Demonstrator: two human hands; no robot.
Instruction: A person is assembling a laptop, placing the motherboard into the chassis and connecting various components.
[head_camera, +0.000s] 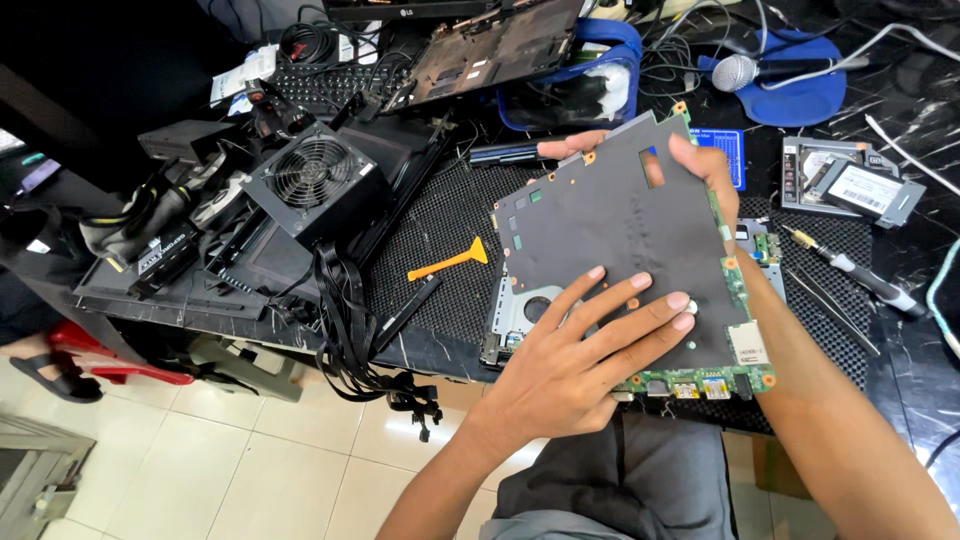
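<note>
A dark, crowded desk (905, 300) carries a black perforated mat (440, 225) above a pale tiled floor (250, 470). On the mat lie an orange pry tool (450, 262) and, to the left, a black power supply (315, 183) with its fan grille up. A screwdriver (850, 272) rests at the right. The left hand (575, 365) lies flat, fingers spread, on the black-covered circuit board (620, 240). The right hand (700, 165) grips the board's far edge, thumb on top.
</note>
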